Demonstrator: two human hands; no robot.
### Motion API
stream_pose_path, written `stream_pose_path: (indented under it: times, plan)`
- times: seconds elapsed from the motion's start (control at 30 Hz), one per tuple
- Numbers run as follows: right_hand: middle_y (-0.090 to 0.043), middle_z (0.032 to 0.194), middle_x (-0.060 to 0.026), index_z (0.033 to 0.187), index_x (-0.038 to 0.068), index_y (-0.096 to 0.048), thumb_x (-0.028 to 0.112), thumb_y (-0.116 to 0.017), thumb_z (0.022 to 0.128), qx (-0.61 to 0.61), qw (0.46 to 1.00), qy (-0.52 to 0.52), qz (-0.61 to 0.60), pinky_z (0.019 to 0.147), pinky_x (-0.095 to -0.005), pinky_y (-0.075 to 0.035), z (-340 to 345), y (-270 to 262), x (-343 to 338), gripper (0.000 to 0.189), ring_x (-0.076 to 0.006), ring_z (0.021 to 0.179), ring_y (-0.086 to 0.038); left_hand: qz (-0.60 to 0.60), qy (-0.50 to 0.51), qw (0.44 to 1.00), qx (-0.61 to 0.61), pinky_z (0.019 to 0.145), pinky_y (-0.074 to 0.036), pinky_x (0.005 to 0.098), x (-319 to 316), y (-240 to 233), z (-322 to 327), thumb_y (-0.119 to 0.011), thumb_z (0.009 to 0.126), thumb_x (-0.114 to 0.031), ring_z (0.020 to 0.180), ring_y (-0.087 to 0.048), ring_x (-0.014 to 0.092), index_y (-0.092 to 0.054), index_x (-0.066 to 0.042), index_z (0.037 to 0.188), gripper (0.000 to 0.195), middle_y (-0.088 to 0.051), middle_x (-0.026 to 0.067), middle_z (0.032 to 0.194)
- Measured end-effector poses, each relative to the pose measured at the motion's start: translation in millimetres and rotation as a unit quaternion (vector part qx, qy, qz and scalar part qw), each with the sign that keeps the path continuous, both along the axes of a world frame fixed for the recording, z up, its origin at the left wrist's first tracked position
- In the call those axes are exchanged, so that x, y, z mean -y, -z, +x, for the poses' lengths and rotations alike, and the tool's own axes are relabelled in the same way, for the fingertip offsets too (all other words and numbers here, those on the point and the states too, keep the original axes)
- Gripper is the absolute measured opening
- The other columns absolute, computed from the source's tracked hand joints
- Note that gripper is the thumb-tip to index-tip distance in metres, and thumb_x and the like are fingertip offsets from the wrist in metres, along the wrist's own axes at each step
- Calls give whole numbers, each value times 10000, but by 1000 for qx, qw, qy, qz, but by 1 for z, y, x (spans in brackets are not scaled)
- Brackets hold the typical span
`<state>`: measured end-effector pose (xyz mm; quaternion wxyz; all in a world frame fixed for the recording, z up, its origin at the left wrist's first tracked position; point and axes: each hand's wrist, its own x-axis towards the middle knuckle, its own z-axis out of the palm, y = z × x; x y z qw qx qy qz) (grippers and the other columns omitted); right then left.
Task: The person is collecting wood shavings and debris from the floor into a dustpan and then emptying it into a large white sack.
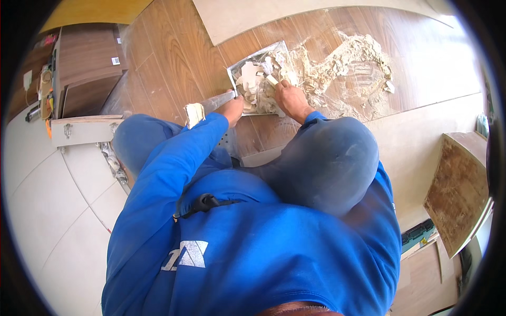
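Note:
My left hand [232,109] is closed around a long grey handle [217,101], close to a dustpan [256,54]. The handle's far end is pale and ragged. Pale peelings and crumpled scraps [250,75] fill much of the pan. Over the pan's right side, my right hand [291,98] grips a short pale strip [272,81], whose material I cannot make out. Its tip touches or hovers just above the scraps. A curved heap of beige shavings and dust [336,59] spreads across the floor to the right.
Wood-look planks [174,59] cover the floor. A large pale sheet [253,15] lies beyond the pan. Brown panels [93,55] stand at the left, beside a light board with metal hinges [67,130]. A stained brown panel [460,193] is at the right.

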<state>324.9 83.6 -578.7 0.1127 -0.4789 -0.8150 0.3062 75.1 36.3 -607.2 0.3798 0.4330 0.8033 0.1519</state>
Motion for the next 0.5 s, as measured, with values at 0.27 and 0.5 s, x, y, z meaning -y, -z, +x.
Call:
stream_pose_path:
  times: [0.27,0.5]
  plan:
    - [-609,851,-192,894,-6,-561,116,-577,884,-36,998,20,51,655,-479,-546,-10,19,7,123,-376,762,-651,-84,-6,996,-13,811,-479,439,3,-10,16,-587,919,-242,903,-613,323,-540,-23,1160,329,-639,185,1009]
    - [-625,852,-209,905,37,-597,168,-586,897,-18,1000,15,8,686,-522,-528,-8,8,-32,132,-412,755,-647,45,-78,995,37,698,-487,403,16,33,-4,-578,916,-239,859,-615,259,-562,-10,1132,315,-648,165,997]
